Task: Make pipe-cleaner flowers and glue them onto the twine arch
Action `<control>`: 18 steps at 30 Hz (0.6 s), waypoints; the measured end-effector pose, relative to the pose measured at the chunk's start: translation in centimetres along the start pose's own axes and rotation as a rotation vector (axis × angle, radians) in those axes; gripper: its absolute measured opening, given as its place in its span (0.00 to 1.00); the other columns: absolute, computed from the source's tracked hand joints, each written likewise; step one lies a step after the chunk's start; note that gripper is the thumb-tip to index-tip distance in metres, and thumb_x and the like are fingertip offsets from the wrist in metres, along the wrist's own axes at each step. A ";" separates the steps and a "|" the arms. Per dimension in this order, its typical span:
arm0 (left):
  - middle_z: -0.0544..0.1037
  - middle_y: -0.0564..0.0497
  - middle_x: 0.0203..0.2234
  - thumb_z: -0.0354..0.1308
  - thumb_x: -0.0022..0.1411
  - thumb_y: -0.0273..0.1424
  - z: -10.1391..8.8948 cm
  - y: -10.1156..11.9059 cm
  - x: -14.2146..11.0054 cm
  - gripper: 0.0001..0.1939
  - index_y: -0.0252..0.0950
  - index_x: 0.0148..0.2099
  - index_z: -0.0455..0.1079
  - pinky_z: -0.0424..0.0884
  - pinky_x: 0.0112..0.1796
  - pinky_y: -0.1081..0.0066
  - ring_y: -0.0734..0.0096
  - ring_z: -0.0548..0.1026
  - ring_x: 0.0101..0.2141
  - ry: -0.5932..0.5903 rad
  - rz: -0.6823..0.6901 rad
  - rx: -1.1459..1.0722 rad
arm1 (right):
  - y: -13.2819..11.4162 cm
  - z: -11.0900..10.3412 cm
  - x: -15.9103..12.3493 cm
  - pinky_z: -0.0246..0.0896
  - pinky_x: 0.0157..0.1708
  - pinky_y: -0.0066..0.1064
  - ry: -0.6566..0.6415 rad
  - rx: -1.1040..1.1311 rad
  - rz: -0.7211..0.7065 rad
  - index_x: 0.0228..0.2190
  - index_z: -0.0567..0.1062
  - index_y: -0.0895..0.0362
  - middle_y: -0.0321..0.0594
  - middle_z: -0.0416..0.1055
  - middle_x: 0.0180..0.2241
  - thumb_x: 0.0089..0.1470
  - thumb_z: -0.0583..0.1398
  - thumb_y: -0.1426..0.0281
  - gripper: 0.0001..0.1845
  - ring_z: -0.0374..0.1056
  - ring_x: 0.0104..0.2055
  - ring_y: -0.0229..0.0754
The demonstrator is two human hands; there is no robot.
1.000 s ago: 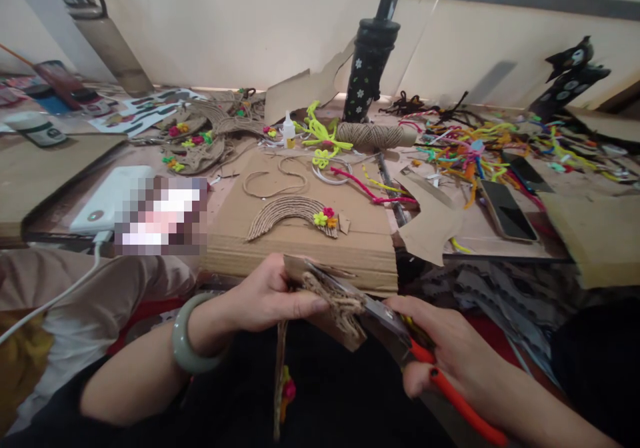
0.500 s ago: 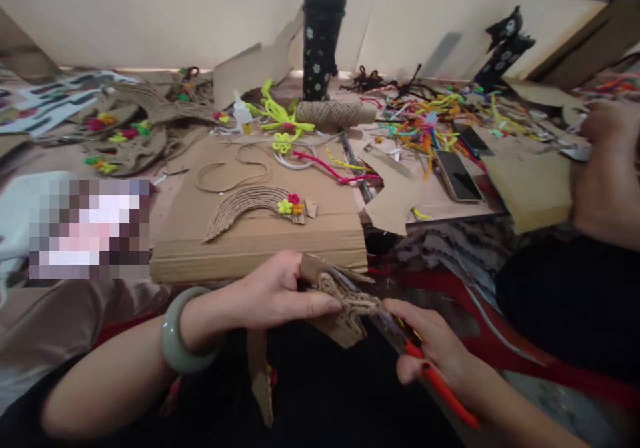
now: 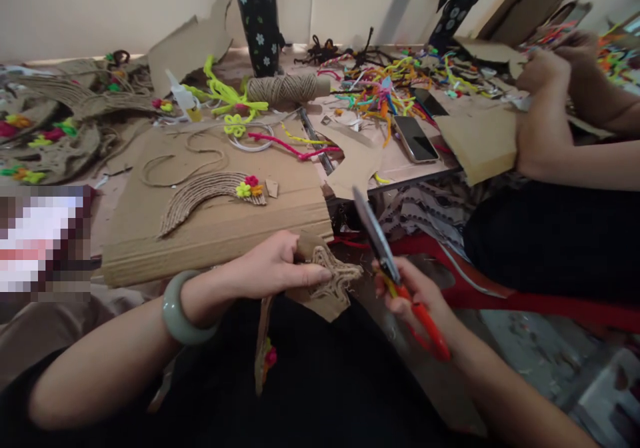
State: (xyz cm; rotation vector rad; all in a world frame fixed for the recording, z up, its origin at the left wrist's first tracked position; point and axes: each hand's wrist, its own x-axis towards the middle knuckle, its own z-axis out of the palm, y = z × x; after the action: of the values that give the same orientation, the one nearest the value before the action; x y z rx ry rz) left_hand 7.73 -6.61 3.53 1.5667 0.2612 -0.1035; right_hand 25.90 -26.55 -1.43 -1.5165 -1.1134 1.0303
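Observation:
My left hand (image 3: 280, 265), with a pale bangle (image 3: 181, 308) on its wrist, pinches a star of twine on cardboard (image 3: 334, 275) over my lap. Below that hand hangs a cardboard strip with small coloured flowers (image 3: 264, 355); what holds it up is hidden. My right hand (image 3: 413, 288) is closed around red-handled scissors (image 3: 383, 245), whose blades look together, point up and away, and stand apart from the star. On a cardboard sheet (image 3: 215, 235) in front lies a twine-covered arch (image 3: 207, 191) with small flowers at its right end.
Beyond the sheet are a glue bottle (image 3: 184, 98), a twine spool (image 3: 287, 88) and a black flowered object (image 3: 257, 25). Coloured pipe cleaners (image 3: 380, 95) and a phone (image 3: 415, 138) lie to the right. Another person's hands (image 3: 545, 78) work at far right.
My right hand has drawn the scissors off the star's right edge and tilted their blades upward. The star now faces me more. The whole view has shifted to the right.

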 end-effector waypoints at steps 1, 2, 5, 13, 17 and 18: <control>0.66 0.55 0.21 0.56 0.58 0.35 0.1 0.2 -0.1 0.12 0.32 0.28 0.67 0.61 0.25 0.76 0.77 0.62 0.23 0.006 0.010 -0.004 | -1.0 -0.3 0.6 0.57 0.24 0.25 0.003 0.063 0.003 0.45 0.67 0.50 0.35 0.66 0.31 0.50 0.62 0.51 0.24 0.60 0.26 0.34; 0.67 0.55 0.22 0.56 0.58 0.35 0.2 0.4 -0.1 0.10 0.32 0.30 0.68 0.62 0.25 0.76 0.76 0.63 0.24 0.015 0.019 -0.012 | -2.1 -0.6 1.2 0.58 0.24 0.25 -0.012 0.112 -0.005 0.44 0.67 0.49 0.35 0.66 0.33 0.50 0.62 0.53 0.23 0.61 0.27 0.34; 0.69 0.55 0.22 0.57 0.57 0.33 0.5 0.8 -0.2 0.08 0.32 0.31 0.69 0.64 0.27 0.76 0.76 0.66 0.24 0.046 0.028 -0.030 | -5.6 -0.6 3.2 0.59 0.26 0.24 -0.135 0.104 -0.021 0.43 0.66 0.49 0.34 0.67 0.34 0.46 0.67 0.61 0.24 0.63 0.29 0.34; 0.74 0.52 0.25 0.56 0.60 0.34 0.6 0.6 -0.2 0.11 0.30 0.36 0.72 0.69 0.29 0.73 0.73 0.70 0.26 0.063 0.049 0.071 | -9.1 1.9 6.6 0.60 0.31 0.28 -0.282 -0.201 -0.038 0.42 0.65 0.54 0.31 0.66 0.29 0.46 0.61 0.74 0.19 0.62 0.30 0.34; 0.75 0.51 0.28 0.55 0.61 0.33 0.6 0.2 -0.1 0.10 0.31 0.37 0.72 0.71 0.34 0.70 0.70 0.73 0.30 0.045 0.061 0.075 | -9.0 2.3 6.9 0.59 0.29 0.26 -0.282 -0.234 -0.024 0.41 0.64 0.56 0.30 0.64 0.27 0.45 0.58 0.77 0.19 0.60 0.28 0.33; 0.75 0.51 0.28 0.55 0.61 0.33 0.5 0.2 -0.1 0.10 0.31 0.37 0.72 0.71 0.34 0.70 0.70 0.73 0.30 0.039 0.054 0.069 | -8.9 2.3 7.0 0.59 0.29 0.26 -0.289 -0.249 -0.017 0.41 0.64 0.56 0.30 0.64 0.28 0.45 0.58 0.77 0.19 0.61 0.28 0.33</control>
State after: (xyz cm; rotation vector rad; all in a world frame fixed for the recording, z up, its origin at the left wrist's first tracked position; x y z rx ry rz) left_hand 7.69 -7.15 3.71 1.6443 0.2482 -0.0401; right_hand 23.84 -18.20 6.26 -1.5800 -1.5007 1.1586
